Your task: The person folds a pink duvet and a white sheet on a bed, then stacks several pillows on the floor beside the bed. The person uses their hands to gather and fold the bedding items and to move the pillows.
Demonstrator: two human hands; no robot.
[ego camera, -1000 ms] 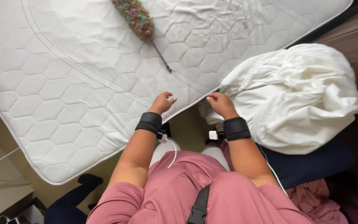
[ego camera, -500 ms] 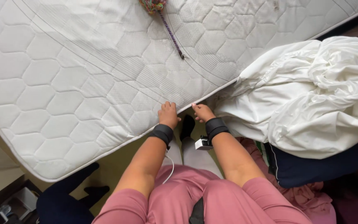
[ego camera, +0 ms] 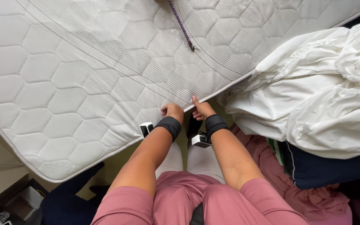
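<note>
A white quilted mattress (ego camera: 84, 83) with a hexagon pattern fills the upper left of the head view. My left hand (ego camera: 171, 111) curls over its near edge, fingers hooked under the rim. Close beside it, my right hand (ego camera: 201, 109) grips the same edge with the thumb pressed on top. Both wrists wear black bands with small white devices. A thin purple stick (ego camera: 182, 27) of a duster lies on the mattress above my hands.
A crumpled white sheet (ego camera: 317, 91) is piled to the right, resting on a dark blue cushion (ego camera: 330, 171) and pink cloth (ego camera: 296, 196). Dark clothing (ego camera: 69, 196) lies on the floor at lower left. My pink-clad legs are below.
Both hands came together and moved down onto the mattress edge, closing on it. The view moved closer, so the duster head slid out of the top of the frame.
</note>
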